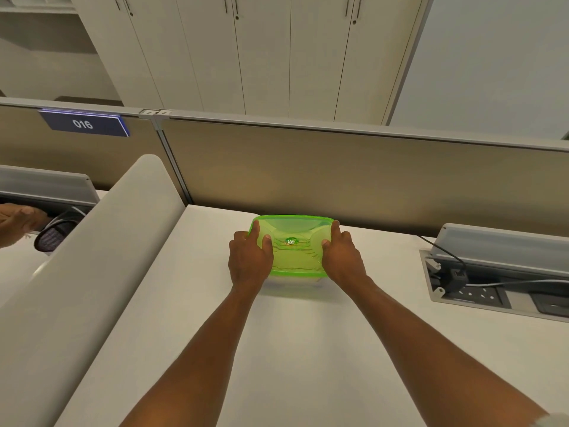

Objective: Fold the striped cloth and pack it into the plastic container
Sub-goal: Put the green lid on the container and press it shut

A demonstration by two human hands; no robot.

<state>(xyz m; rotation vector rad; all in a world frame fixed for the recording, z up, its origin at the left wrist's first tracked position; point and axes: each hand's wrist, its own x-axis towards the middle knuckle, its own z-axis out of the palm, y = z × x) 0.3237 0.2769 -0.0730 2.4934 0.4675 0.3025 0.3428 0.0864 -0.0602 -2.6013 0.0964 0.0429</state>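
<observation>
While hands (294, 260) press it, container (294, 269) (green-lidded) lies crosswise.

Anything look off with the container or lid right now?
Nothing stands out. The green lid sits level on the plastic container, left hand and right hand pressing its sides. The striped cloth shows faintly through it.

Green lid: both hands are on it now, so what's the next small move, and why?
Probably press down along the green lid edges to seat it. The left hand and right hand grip opposite sides, thumbs on top, with the striped cloth showing through inside the container. Whether it has latched is not visible.
</observation>
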